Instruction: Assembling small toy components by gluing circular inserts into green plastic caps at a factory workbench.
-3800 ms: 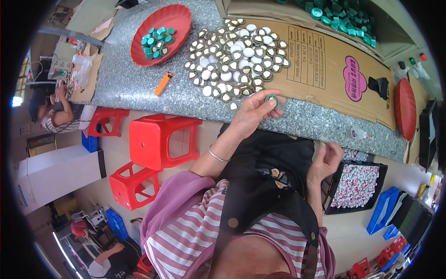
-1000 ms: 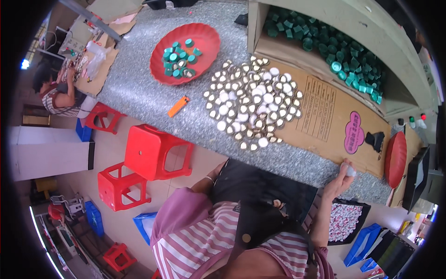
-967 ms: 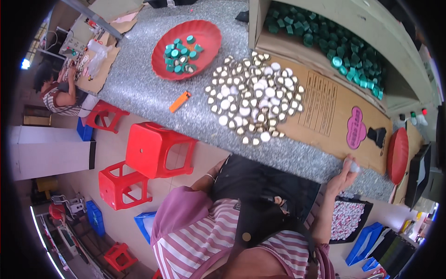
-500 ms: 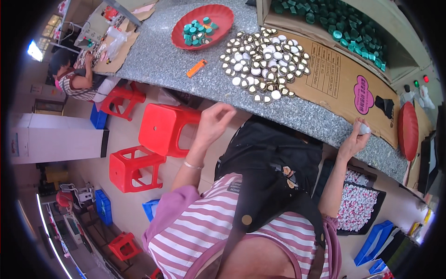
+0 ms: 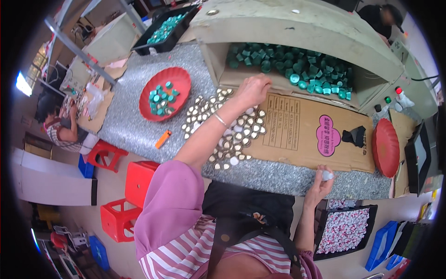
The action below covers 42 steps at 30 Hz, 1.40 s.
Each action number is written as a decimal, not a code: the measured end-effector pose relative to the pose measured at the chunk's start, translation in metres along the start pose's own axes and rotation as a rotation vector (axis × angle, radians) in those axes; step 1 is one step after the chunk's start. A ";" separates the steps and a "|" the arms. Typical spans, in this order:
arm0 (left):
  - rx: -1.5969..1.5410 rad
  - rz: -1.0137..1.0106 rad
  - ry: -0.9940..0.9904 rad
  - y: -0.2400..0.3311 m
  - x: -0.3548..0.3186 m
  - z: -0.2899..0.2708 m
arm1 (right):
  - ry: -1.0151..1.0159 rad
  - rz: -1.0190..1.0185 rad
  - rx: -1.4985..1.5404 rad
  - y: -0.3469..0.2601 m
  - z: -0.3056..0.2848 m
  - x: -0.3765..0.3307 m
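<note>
My left hand (image 5: 253, 90) is stretched across the counter, just in front of a pale box-like shelf (image 5: 297, 23) with many small green cup-shaped caps (image 5: 290, 67) inside. Its fingers are curled together; anything between them is hidden. Under that forearm spread many small round discs (image 5: 227, 146), white and gold-coloured with dark rims. Down at the counter's front edge, my right hand (image 5: 318, 187) pinches a small whitish rounded piece (image 5: 327, 175). Flattened cardboard (image 5: 288, 153) lies between the hands.
A red scalloped plate (image 5: 182, 81) holds green caps, with an orange lighter (image 5: 163, 139) nearby. Another red dish (image 5: 385, 149) sits at the right. A black tray (image 5: 139, 45) of caps stands at the back. Red stools (image 5: 134, 183) are at the left; another person (image 5: 60, 128) sits beyond.
My left hand has moved from before the counter's edge, up over the discs to the shelf of green caps. The right hand still holds the whitish piece. The view has shifted.
</note>
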<state>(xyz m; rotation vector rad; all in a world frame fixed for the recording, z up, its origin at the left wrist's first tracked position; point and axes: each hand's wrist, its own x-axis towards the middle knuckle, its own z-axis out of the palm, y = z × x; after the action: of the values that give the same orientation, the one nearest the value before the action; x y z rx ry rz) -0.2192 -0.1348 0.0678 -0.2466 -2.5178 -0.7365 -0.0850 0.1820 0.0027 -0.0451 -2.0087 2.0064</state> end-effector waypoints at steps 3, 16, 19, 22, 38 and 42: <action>-0.020 -0.043 -0.059 0.009 0.042 0.031 | -0.001 0.002 -0.001 -0.003 -0.001 0.003; 0.040 -0.220 -0.079 0.008 0.087 0.075 | -0.057 0.060 0.085 0.000 0.001 0.005; -0.320 -0.472 0.156 -0.035 0.089 0.083 | -0.068 0.075 0.092 -0.004 0.003 0.002; -1.202 -0.868 0.175 0.003 0.083 0.054 | -0.058 0.041 0.074 0.001 -0.001 0.002; -1.807 -0.896 -0.080 0.112 -0.139 0.030 | -0.428 0.158 0.151 -0.020 0.082 0.024; -1.814 -0.915 -0.031 0.110 -0.130 0.018 | -0.362 0.258 0.201 -0.021 0.084 0.033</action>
<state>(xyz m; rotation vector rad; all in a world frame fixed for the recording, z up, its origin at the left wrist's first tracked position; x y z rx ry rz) -0.0812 -0.0373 0.0382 0.3662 -1.0394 -3.0532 -0.1322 0.1073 0.0315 0.1165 -2.0818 2.5259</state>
